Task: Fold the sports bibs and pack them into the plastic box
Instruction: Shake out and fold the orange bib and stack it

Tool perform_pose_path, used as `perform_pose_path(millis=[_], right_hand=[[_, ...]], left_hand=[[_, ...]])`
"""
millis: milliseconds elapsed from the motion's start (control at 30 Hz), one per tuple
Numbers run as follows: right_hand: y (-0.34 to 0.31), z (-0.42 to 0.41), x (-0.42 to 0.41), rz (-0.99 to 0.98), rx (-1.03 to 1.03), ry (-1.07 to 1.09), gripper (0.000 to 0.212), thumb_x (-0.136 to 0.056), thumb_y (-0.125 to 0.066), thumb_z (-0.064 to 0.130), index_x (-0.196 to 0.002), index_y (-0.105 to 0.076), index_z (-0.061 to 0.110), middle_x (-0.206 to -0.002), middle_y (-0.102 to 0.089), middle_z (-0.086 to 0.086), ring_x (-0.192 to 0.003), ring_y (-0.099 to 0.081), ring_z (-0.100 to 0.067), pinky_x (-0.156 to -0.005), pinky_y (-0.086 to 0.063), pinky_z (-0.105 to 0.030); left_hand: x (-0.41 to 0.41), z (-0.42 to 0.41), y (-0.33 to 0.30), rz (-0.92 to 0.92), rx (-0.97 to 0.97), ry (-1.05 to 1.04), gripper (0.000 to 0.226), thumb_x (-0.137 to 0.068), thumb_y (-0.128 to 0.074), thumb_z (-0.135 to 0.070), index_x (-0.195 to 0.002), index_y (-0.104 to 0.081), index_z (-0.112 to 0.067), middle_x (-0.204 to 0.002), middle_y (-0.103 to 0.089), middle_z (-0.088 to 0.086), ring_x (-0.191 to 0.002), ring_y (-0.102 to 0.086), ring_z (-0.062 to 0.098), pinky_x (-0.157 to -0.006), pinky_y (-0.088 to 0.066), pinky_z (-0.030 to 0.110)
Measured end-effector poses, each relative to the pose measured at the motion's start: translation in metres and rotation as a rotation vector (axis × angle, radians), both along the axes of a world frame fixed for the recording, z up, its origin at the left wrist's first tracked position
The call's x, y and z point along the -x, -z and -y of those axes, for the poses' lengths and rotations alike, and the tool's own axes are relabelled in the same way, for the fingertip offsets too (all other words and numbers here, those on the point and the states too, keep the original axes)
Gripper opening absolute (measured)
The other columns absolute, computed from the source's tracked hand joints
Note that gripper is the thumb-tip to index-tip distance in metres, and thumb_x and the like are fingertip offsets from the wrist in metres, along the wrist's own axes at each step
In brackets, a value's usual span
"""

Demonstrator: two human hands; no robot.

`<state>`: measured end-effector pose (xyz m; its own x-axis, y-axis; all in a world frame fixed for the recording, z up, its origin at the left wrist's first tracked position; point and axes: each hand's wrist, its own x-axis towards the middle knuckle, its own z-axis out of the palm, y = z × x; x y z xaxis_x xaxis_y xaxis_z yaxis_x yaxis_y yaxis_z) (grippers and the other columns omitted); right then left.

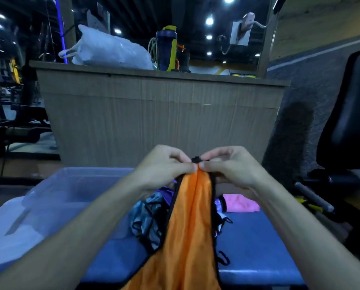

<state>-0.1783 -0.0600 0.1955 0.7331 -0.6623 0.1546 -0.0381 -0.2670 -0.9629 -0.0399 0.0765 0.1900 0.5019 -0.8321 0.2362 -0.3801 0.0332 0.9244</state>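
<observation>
The scene is viewed from one wide-angle head-worn camera, aimed forward and down. The blue padded bench (258, 248) is seen close below, with the tall wooden counter (158, 114) faced beyond.

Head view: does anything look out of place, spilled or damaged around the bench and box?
Nothing looks damaged or spilled. Both hands, left and right, pinch the top of the orange bib. The only untidy spot is the heap of unfolded bibs on the blue bench, beside the plastic box.
</observation>
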Motion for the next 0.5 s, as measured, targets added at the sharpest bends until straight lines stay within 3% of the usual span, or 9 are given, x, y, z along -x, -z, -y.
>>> perform_pose_path(millis=[100, 233, 267, 300, 333, 400, 467, 500], right_hand=[[0.006, -0.015, -0.012, 0.048, 0.035, 0.074, 0.012, -0.082, -0.078, -0.005, -0.091, -0.071, 0.001, -0.081, -0.068, -0.02, -0.066, -0.065, -0.022, -0.057, -0.058, -0.029], [0.008, -0.017, -0.007, 0.02, 0.018, 0.104, 0.02, -0.083, -0.079, -0.004, -0.1, -0.07, -0.005, -0.09, -0.069, -0.026, -0.073, -0.067, -0.028, -0.075, -0.06, -0.048], [0.009, -0.019, -0.006, 0.011, 0.026, 0.098, 0.02, -0.083, -0.078, -0.004, -0.101, -0.07, -0.005, -0.087, -0.068, -0.024, -0.069, -0.066, -0.026, -0.07, -0.06, -0.045], [0.009, -0.021, -0.007, 0.001, 0.036, 0.087, 0.018, -0.085, -0.076, -0.005, -0.102, -0.07, -0.005, -0.082, -0.066, -0.021, -0.06, -0.064, -0.018, -0.057, -0.059, -0.033], [0.01, -0.023, -0.007, -0.013, 0.042, 0.079, 0.017, -0.086, -0.073, -0.006, -0.102, -0.07, -0.005, -0.077, -0.064, -0.017, -0.047, -0.058, -0.01, -0.044, -0.051, -0.023], [0.009, -0.025, -0.007, -0.02, 0.053, 0.075, 0.018, -0.087, -0.07, -0.006, -0.104, -0.069, -0.003, -0.071, -0.061, -0.011, -0.036, -0.047, -0.001, -0.035, -0.038, -0.015], [0.008, -0.024, -0.006, -0.015, 0.105, 0.092, 0.021, -0.084, -0.075, -0.002, -0.104, -0.07, 0.001, -0.074, -0.07, -0.009, -0.047, -0.061, -0.006, -0.043, -0.053, -0.023], [0.008, -0.022, -0.006, -0.017, 0.142, 0.115, 0.022, -0.082, -0.078, 0.0, -0.103, -0.071, 0.004, -0.077, -0.075, -0.008, -0.061, -0.071, -0.013, -0.056, -0.062, -0.032]], left_hand=[[0.005, 0.011, 0.008, -0.049, 0.041, -0.082, 0.013, -0.085, -0.08, -0.009, -0.084, -0.069, -0.002, -0.071, -0.065, 0.015, -0.046, -0.054, 0.009, -0.039, -0.039, 0.017], [-0.002, 0.012, 0.012, -0.075, 0.067, -0.148, 0.014, -0.085, -0.081, -0.011, -0.084, -0.071, -0.001, -0.075, -0.07, 0.022, -0.054, -0.063, 0.016, -0.047, -0.049, 0.025], [-0.001, 0.012, 0.013, -0.075, 0.061, -0.139, 0.014, -0.086, -0.08, -0.012, -0.086, -0.071, -0.001, -0.078, -0.072, 0.022, -0.057, -0.064, 0.018, -0.048, -0.051, 0.026], [0.001, 0.013, 0.014, -0.071, 0.059, -0.129, 0.015, -0.086, -0.08, -0.014, -0.086, -0.072, -0.002, -0.079, -0.073, 0.022, -0.058, -0.064, 0.018, -0.049, -0.051, 0.026], [0.002, 0.014, 0.014, -0.06, 0.061, -0.12, 0.016, -0.087, -0.08, -0.017, -0.086, -0.073, -0.003, -0.08, -0.073, 0.022, -0.058, -0.064, 0.019, -0.049, -0.052, 0.027], [0.004, 0.014, 0.013, -0.035, 0.057, -0.112, 0.015, -0.088, -0.08, -0.019, -0.084, -0.074, -0.006, -0.083, -0.073, 0.023, -0.06, -0.064, 0.02, -0.052, -0.052, 0.029], [0.003, 0.012, 0.01, -0.019, 0.047, -0.118, 0.014, -0.088, -0.079, -0.018, -0.084, -0.073, -0.006, -0.083, -0.073, 0.023, -0.06, -0.063, 0.02, -0.052, -0.051, 0.028], [0.003, 0.011, 0.009, -0.01, 0.04, -0.125, 0.015, -0.088, -0.079, -0.018, -0.085, -0.073, -0.005, -0.082, -0.073, 0.023, -0.059, -0.062, 0.019, -0.051, -0.05, 0.027]])
